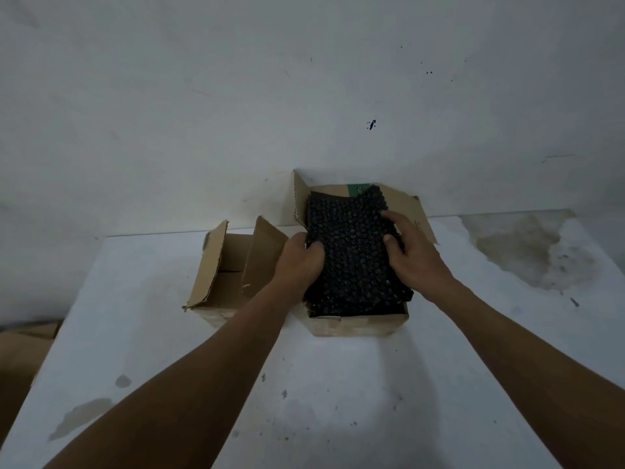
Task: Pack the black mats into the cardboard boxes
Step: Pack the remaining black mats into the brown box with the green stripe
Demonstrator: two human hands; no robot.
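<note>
Head view, curled fingers gripping black mat

Stained white table, marked wall

1. Only print noted: a green patch on the inner face of the far flap of the right-hand cardboard box.
2. The patch carries a few pale characters that seem turned sideways. They are too small and blurred to read as letters or numbers.
3. The patch is partly covered by the top edge of the black mats that rise out of that box, so only part of the print shows.
4. Left-hand cardboard box: plain brown flaps and walls face the camera, nothing readable on them.
5. Result: no word, brand or number can be read.
</note>
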